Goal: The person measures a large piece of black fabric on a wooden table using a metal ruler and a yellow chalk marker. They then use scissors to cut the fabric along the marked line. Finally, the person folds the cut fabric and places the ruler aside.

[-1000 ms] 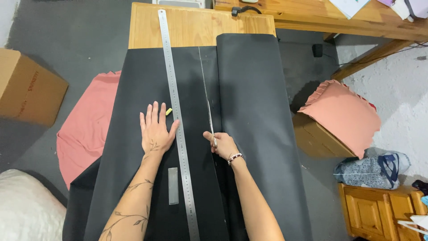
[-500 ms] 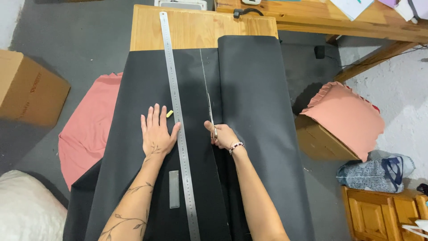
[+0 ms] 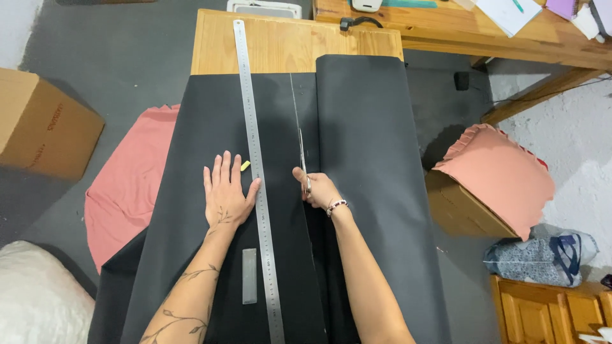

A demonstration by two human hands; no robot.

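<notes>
Black fabric (image 3: 363,127) covers a wooden table (image 3: 280,44) and hangs off its near end. My left hand (image 3: 226,194) lies flat on the fabric, fingers spread, its thumb against a long steel ruler (image 3: 255,159) that runs away from me. My right hand (image 3: 317,188) grips scissors (image 3: 302,156), whose blades point away along a chalk line (image 3: 293,95). Behind the scissors the fabric is split. A small yellow chalk piece (image 3: 245,165) rests by my left fingertips.
A short metal ruler (image 3: 249,275) lies on the fabric near me. Pink fabric (image 3: 127,185) lies on the floor at left beside a cardboard box (image 3: 41,124). At right stand a box draped in pink cloth (image 3: 497,172), a blue bag (image 3: 542,258) and a wooden cabinet (image 3: 548,309).
My right hand with the scissors has moved farther away from me along the line, lengthening the cut. My left hand has stayed flat by the ruler.
</notes>
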